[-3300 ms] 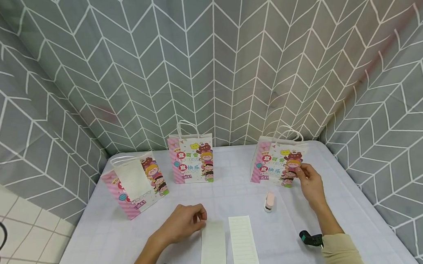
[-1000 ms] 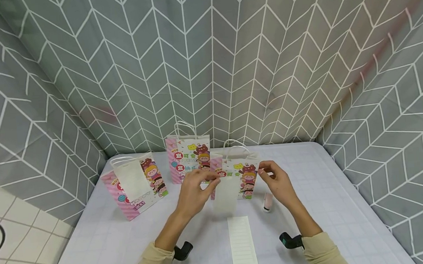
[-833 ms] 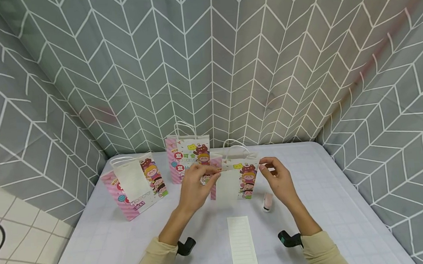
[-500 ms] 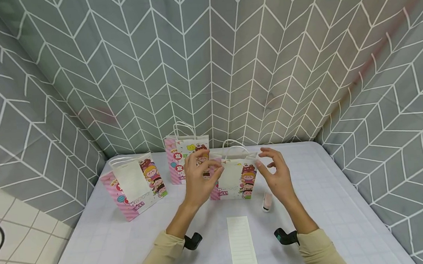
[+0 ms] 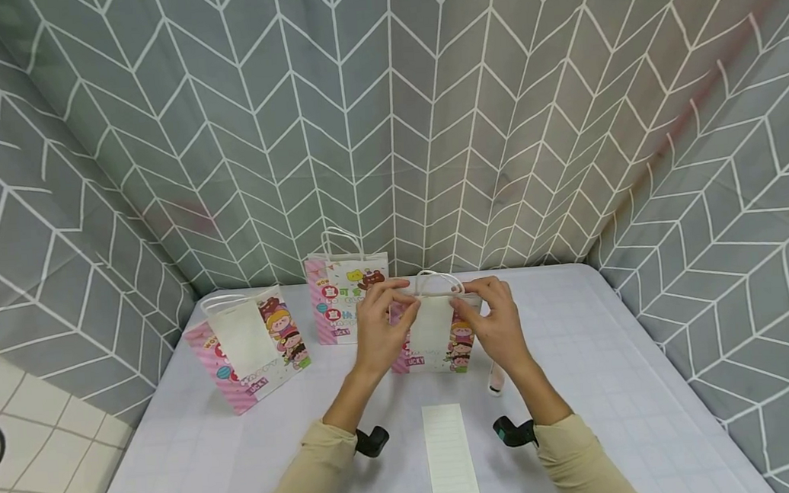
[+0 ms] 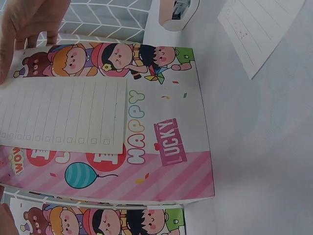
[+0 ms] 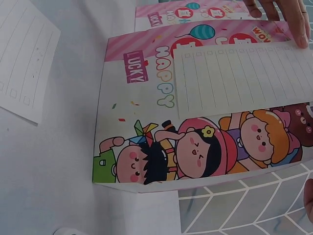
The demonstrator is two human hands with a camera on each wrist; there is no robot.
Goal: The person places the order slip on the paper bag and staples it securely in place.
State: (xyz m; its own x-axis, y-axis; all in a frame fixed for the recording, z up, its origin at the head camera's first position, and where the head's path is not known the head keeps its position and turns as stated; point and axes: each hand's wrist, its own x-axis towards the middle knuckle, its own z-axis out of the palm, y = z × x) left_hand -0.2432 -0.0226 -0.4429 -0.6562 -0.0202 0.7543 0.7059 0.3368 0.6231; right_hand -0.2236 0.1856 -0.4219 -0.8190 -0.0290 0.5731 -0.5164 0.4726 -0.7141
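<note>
A pink-and-white cartoon gift bag (image 5: pixel 437 358) stands upright at the middle of the table. Against its front lies a narrow lined checklist sheet (image 5: pixel 430 324), its top near the bag's rim. My left hand (image 5: pixel 381 331) pinches the sheet's upper left corner at the rim between thumb and index finger. From the other side, my right hand (image 5: pixel 498 325) grips the rim beside the sheet's upper right corner, thumb in front and fingers behind. The wrist views show the sheet's rows of small checkboxes (image 7: pixel 239 78) above the word HAPPY on the bag (image 6: pixel 166 107).
A second gift bag (image 5: pixel 333 300) stands behind on the left. Farther left leans a third gift bag (image 5: pixel 260 386) with a paper sheet (image 5: pixel 243 345) on its front. Another checklist sheet (image 5: pixel 450 453) lies flat near me. A small pink stapler (image 5: pixel 496 381) lies under my right wrist.
The bag has come from the right to the middle. My left hand lifted the sheet from the table up against its front. My right hand moved inward from the bag's side to the rim.
</note>
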